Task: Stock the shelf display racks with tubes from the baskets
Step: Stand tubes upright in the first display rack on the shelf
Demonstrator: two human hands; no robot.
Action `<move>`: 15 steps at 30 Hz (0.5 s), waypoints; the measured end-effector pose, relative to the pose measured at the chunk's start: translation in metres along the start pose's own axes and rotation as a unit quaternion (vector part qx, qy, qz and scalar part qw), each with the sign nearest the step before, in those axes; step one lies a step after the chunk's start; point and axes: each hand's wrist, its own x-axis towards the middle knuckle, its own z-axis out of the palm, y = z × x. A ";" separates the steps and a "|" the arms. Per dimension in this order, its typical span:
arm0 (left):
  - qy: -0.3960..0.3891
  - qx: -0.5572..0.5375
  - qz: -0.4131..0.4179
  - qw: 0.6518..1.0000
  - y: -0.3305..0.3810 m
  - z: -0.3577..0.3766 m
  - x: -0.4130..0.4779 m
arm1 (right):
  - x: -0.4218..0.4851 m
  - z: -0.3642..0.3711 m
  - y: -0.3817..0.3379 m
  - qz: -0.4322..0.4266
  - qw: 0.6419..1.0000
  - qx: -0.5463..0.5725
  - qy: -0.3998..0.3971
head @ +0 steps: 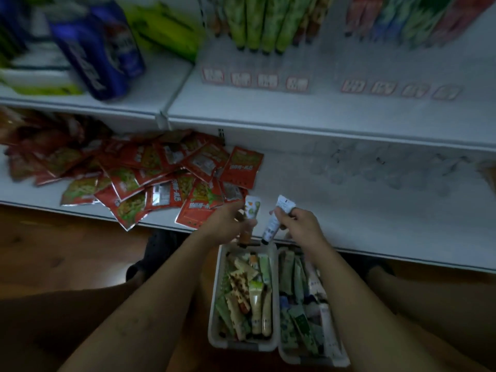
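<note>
Two white baskets stand on the floor below me: the left basket holds several green, cream and orange tubes, the right basket several green and white ones. My left hand grips an orange-and-green tube above the left basket. My right hand holds a white tube, cap down, just beside it. Clear display racks on the upper shelf hold upright green tubes and, further right, red, blue and green tubes.
Red snack packets lie heaped on the lower white shelf, left of my hands. Blue and yellow-green bags stand on the upper shelf's left part. Price labels front the racks. Wooden floor lies at left.
</note>
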 end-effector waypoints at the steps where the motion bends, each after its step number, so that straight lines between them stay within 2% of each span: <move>1: 0.013 -0.004 0.016 1.000 0.013 -0.012 -0.004 | -0.002 -0.002 -0.015 -0.016 1.000 0.015 -0.013; 9: 0.079 0.038 0.141 0.986 0.110 -0.106 -0.043 | -0.043 -0.003 -0.137 -0.190 0.966 0.141 -0.102; 12: 0.118 0.082 0.154 0.978 0.138 -0.134 -0.051 | -0.057 -0.009 -0.178 -0.256 0.952 0.135 -0.096; 15: 0.146 0.103 0.183 0.967 0.161 -0.156 -0.053 | -0.059 -0.021 -0.212 -0.268 0.956 0.082 -0.086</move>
